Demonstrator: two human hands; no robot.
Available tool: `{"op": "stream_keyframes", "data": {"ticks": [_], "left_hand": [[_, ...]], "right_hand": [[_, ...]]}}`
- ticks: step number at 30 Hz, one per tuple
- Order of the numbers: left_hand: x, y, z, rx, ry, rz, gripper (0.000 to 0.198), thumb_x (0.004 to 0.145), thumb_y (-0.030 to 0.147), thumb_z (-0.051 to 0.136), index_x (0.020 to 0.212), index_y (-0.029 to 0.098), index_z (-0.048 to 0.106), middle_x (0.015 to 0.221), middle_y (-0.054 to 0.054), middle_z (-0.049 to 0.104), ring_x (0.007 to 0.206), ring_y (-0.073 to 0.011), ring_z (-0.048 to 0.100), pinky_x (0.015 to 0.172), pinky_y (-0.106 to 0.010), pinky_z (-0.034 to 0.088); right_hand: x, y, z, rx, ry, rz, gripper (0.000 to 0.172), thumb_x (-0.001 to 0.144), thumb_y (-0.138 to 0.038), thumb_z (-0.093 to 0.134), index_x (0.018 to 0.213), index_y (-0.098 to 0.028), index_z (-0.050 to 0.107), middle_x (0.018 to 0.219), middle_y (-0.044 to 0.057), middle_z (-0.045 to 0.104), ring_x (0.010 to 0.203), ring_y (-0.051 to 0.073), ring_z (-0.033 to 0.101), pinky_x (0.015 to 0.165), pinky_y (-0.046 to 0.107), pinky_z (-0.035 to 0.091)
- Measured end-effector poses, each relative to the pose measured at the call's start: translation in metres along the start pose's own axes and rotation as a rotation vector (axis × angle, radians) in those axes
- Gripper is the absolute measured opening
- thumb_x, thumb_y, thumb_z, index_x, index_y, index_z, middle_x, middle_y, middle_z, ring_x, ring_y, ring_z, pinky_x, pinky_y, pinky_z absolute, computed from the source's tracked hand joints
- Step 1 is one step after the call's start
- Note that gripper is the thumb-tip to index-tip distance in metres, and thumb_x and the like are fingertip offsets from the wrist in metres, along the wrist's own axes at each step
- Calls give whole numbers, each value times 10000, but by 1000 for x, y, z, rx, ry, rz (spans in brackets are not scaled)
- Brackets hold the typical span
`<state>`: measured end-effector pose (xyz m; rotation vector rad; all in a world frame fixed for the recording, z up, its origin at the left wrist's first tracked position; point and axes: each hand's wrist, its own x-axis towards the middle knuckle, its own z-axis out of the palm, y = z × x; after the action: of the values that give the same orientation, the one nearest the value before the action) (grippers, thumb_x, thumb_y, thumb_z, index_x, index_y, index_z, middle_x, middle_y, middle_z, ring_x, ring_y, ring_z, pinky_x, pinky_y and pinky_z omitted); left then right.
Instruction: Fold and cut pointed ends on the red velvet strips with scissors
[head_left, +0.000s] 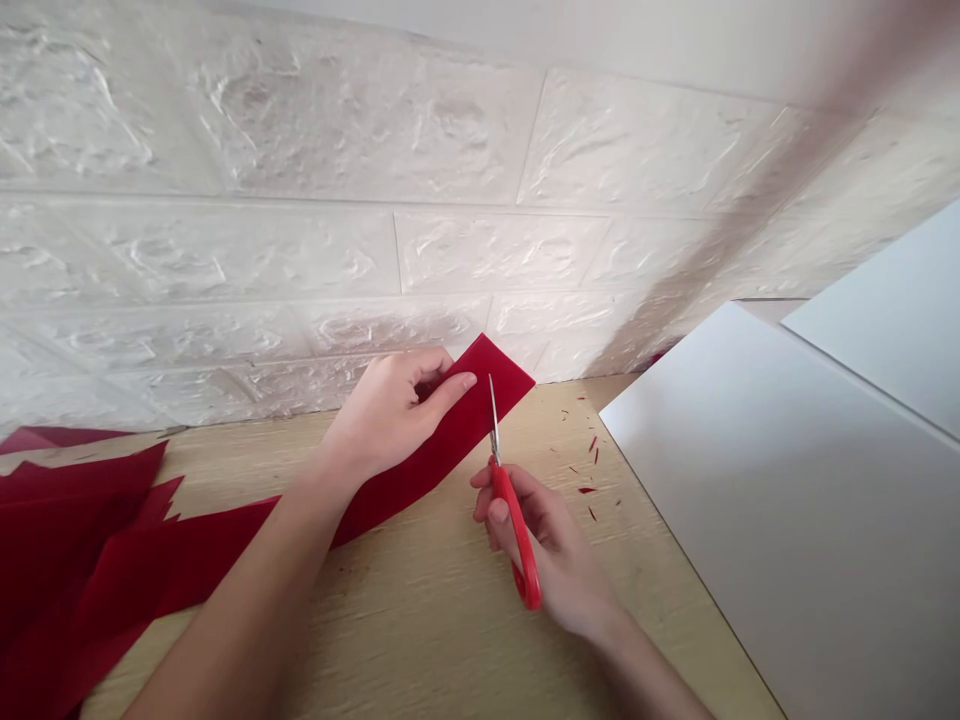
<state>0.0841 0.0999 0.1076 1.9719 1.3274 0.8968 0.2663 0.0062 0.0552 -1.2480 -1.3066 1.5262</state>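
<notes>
1. My left hand [390,415] is closed on a red paper strip [480,405], pinching it above the tabletop [420,630].
2. My right hand [544,550] grips red-handled scissors [517,540], blades at the strip's edge.
3. The strip appears light, thin and flexible; hold it firmly near the edge, clear of the blades.
4. Red paper scraps [592,450] lie on the tabletop beside a white board [787,520].

Looks like a home craft corner, can't be sure — a wood-grain desk [420,620] pushed against a wall of white brick-pattern panels [300,240], white boards [787,520] at its right side — red paper [67,560] and small snippets [592,470] lying on the desktop.
</notes>
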Motion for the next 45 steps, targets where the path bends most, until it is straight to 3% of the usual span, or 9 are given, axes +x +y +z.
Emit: {"op": "stream_keyframes", "data": {"ticks": [14,26,37,45], "left_hand": [[1,-2,0,17,-9,-26,404,946,420,558,638,195,426,554,61,395,511,-79,349,495,-268,264],[2,-3,6,15,-58,-66,366,961,427,530,678,199,485,600,50,495,542,-94,424,529,-286,285],[3,-3,5,13,-52,-37,407,953,420,541,638,199,410,576,53,395,531,-91,356,511,-280,266],[3,-3,6,21,-74,-26,389,966,430,537,661,199,465,587,48,439,534,-95,389,526,-283,269]], "right_hand": [[2,9,2,11,25,7,561,883,-733,616,997,-184,618,696,-48,463,554,81,366,496,246,300],[0,6,4,9,36,54,552,877,-739,612,996,-202,571,688,-58,466,535,80,382,466,234,326],[-3,6,1,36,-29,32,557,882,-742,608,1019,-210,519,699,-76,426,548,77,341,501,241,302],[-3,7,2,28,6,4,593,862,-801,570,967,-219,534,692,-63,414,594,104,336,546,265,306]]}}
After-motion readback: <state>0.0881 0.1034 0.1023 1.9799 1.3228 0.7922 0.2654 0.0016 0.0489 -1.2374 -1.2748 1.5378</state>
